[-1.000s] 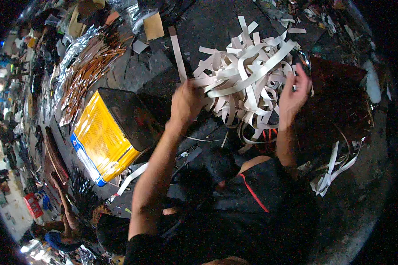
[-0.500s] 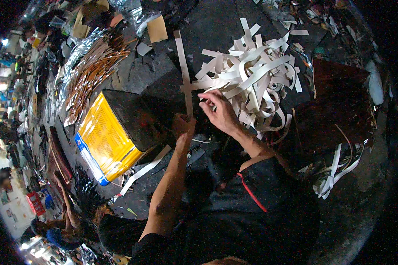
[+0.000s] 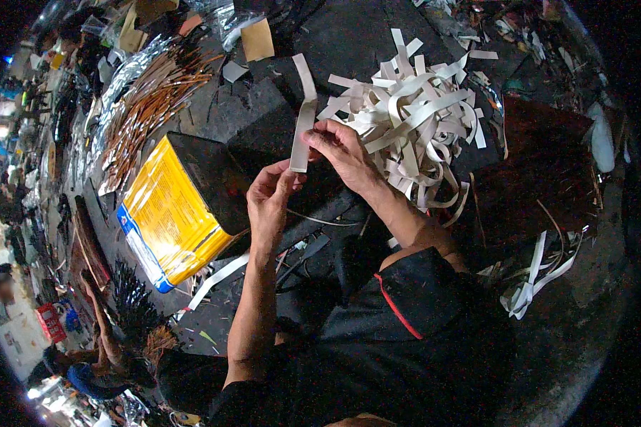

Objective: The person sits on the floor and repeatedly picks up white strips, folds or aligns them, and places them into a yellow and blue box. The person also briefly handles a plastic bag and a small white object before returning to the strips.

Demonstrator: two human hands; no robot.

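A pale flat strip [image 3: 304,117] stands up from my hands, bent partway along, its far part leaning away. My left hand [image 3: 267,203] pinches its lower end between thumb and fingers. Higher on the same strip, the thumb and fingers of my right hand [image 3: 343,158] close on its right edge. Just beyond my right hand lies a tangled heap of white strips [image 3: 424,117]. To the left of my left hand is a yellow and blue tin [image 3: 174,213] with a dark side facing me.
A bundle of thin brown and silvery sticks [image 3: 153,107] lies at the far left. One loose white strip [image 3: 217,283] rests below the tin. At the right are a dark brown sheet [image 3: 541,167] and a few knotted white strips [image 3: 530,285]. Another person's arm [image 3: 107,327] shows at the lower left.
My left hand has come up and left from the shadow with the strip's lower end. My right hand has moved left from the heap's edge and now grips the strip, which is now bent.
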